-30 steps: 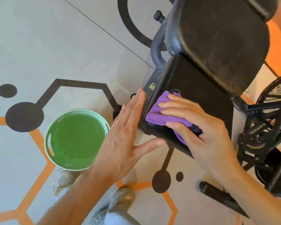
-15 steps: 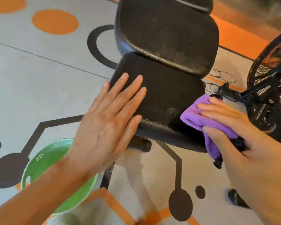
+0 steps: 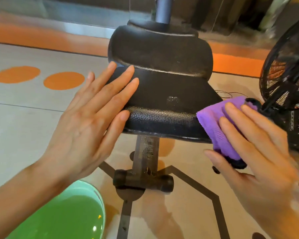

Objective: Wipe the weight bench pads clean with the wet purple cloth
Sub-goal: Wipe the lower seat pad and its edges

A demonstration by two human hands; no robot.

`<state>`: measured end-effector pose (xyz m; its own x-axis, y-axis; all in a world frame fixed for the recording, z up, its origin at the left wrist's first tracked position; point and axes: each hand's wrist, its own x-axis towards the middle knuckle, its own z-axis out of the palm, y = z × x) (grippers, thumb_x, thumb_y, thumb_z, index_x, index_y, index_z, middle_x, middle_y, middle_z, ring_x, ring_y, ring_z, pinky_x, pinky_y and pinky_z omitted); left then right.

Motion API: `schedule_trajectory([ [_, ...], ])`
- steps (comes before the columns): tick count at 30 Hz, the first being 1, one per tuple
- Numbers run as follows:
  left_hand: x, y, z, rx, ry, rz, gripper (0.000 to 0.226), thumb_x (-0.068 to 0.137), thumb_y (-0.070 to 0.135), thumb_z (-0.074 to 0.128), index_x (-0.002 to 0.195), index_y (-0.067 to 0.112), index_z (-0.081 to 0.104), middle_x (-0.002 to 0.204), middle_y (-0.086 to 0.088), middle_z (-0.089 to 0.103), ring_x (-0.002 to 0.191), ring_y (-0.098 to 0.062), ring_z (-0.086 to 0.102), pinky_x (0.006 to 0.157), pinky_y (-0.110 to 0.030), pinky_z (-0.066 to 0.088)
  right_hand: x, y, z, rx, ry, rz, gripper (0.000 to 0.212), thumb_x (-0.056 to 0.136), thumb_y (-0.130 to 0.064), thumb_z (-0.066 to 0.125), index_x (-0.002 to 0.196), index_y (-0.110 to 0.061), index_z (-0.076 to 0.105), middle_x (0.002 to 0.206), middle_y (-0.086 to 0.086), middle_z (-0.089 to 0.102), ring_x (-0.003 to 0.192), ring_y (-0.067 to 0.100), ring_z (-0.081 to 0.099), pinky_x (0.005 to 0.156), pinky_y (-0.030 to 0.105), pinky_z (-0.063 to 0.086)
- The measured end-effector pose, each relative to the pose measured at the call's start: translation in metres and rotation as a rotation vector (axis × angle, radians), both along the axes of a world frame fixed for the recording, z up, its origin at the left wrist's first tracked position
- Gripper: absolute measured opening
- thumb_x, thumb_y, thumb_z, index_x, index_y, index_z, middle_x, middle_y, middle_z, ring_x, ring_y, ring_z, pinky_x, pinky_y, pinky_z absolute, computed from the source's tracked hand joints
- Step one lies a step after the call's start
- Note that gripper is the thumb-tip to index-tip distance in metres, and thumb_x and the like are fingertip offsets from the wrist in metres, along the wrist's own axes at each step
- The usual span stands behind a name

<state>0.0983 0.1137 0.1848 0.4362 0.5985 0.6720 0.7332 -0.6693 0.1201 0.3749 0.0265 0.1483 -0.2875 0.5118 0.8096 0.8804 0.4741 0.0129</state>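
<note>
The black weight bench seat pad (image 3: 164, 100) is in the centre, with the larger back pad (image 3: 160, 54) rising behind it. My left hand (image 3: 91, 118) lies flat with straight fingers on the seat pad's left side. My right hand (image 3: 254, 149) presses the wet purple cloth (image 3: 216, 125) against the pad's front right corner, fingers spread over the cloth and thumb under its lower edge. A wet patch shines on the pad's top.
A mint green basin (image 3: 86, 188) of green water stands on the floor at lower left. The bench's black foot bar (image 3: 143, 181) sits below the seat. A black fan cage (image 3: 286, 87) stands close on the right. The floor has orange and dark markings.
The view has dropped lower and nearer to the bench front. My right hand has slid the cloth from the pad's left end to its right corner. My left hand moved onto the pad's left side.
</note>
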Motion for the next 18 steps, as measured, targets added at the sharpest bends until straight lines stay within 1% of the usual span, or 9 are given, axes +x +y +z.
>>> schedule_trajectory([
  [2, -0.005, 0.002, -0.007, 0.014, -0.04, -0.003, 0.049, 0.106, 0.027, 0.025, 0.151, 0.011, 0.033, 0.161, -0.004, 0.028, 0.154, -0.022, 0.014, 0.126, -0.037, 0.006, -0.012, 0.021, 0.017, 0.011, 0.112, -0.021, 0.045, 0.092, -0.03, 0.066, 0.125, -0.002, 0.053, 0.132, 0.017, 0.054, 0.121, 0.037, 0.052, 0.105, 0.043, 0.041],
  [6, -0.009, 0.006, -0.012, -0.012, -0.149, -0.035, 0.049, 0.105, 0.02, 0.026, 0.152, 0.009, 0.031, 0.162, -0.008, 0.025, 0.154, -0.021, 0.015, 0.126, -0.04, 0.009, -0.011, 0.033, 0.015, 0.159, 0.031, -0.085, 0.036, 0.097, -0.035, 0.055, 0.127, -0.015, 0.055, 0.134, 0.011, 0.055, 0.106, 0.036, 0.051, 0.084, 0.048, 0.04],
  [7, -0.009, 0.007, -0.014, 0.0, -0.154, -0.044, 0.048, 0.105, 0.019, 0.025, 0.151, 0.008, 0.031, 0.162, -0.009, 0.025, 0.153, -0.022, 0.016, 0.126, -0.041, 0.01, -0.011, 0.036, 0.018, 0.162, 0.0, -0.076, 0.036, 0.098, -0.035, 0.052, 0.129, -0.017, 0.055, 0.136, 0.01, 0.053, 0.108, 0.034, 0.048, 0.085, 0.049, 0.04],
  [9, -0.009, 0.009, -0.016, 0.02, -0.161, -0.054, 0.048, 0.105, 0.02, 0.024, 0.151, 0.007, 0.032, 0.162, -0.01, 0.025, 0.153, -0.023, 0.016, 0.126, -0.041, 0.011, -0.01, 0.042, 0.015, 0.17, -0.028, -0.051, 0.035, 0.1, -0.03, 0.048, 0.134, -0.019, 0.051, 0.14, 0.01, 0.049, 0.121, 0.033, 0.045, 0.099, 0.052, 0.036],
  [11, -0.013, 0.013, -0.017, 0.038, -0.147, -0.069, 0.049, 0.106, 0.024, 0.022, 0.151, 0.006, 0.031, 0.162, -0.01, 0.024, 0.153, -0.024, 0.015, 0.126, -0.041, 0.01, -0.006, 0.042, 0.006, 0.166, -0.067, -0.052, 0.037, 0.102, -0.021, 0.047, 0.138, -0.015, 0.043, 0.142, 0.012, 0.045, 0.133, 0.035, 0.039, 0.117, 0.053, 0.019],
  [12, -0.015, 0.015, -0.018, 0.051, -0.134, -0.073, 0.05, 0.107, 0.026, 0.021, 0.151, 0.006, 0.029, 0.162, -0.01, 0.023, 0.153, -0.024, 0.015, 0.126, -0.041, 0.01, -0.003, 0.042, 0.001, 0.161, -0.067, -0.058, 0.037, 0.102, -0.018, 0.046, 0.138, -0.011, 0.041, 0.141, 0.014, 0.044, 0.136, 0.037, 0.037, 0.12, 0.051, 0.011],
  [14, -0.018, 0.018, -0.021, 0.057, -0.137, -0.082, 0.052, 0.107, 0.03, 0.019, 0.152, 0.006, 0.027, 0.163, -0.01, 0.021, 0.154, -0.025, 0.014, 0.125, -0.04, 0.009, -0.005, 0.042, -0.005, 0.155, -0.047, -0.1, 0.035, 0.103, -0.015, 0.046, 0.137, -0.008, 0.039, 0.139, 0.017, 0.044, 0.137, 0.038, 0.035, 0.122, 0.047, 0.005],
  [16, -0.016, 0.019, -0.026, 0.074, -0.172, -0.08, 0.053, 0.107, 0.031, 0.017, 0.152, 0.005, 0.026, 0.162, -0.01, 0.02, 0.154, -0.025, 0.014, 0.125, -0.041, 0.01, -0.03, 0.044, -0.008, 0.214, -0.025, -0.178, 0.037, 0.102, -0.013, 0.05, 0.138, -0.009, 0.042, 0.141, 0.014, 0.044, 0.139, 0.035, 0.035, 0.122, 0.046, 0.007],
  [18, -0.011, 0.021, -0.029, 0.104, -0.207, -0.08, 0.054, 0.107, 0.032, 0.015, 0.151, 0.003, 0.026, 0.161, -0.01, 0.021, 0.154, -0.025, 0.014, 0.125, -0.044, 0.012, -0.069, 0.051, -0.004, 0.242, -0.095, -0.203, 0.047, 0.097, -0.011, 0.058, 0.142, -0.013, 0.044, 0.147, 0.008, 0.041, 0.141, 0.03, 0.038, 0.122, 0.045, 0.012],
])
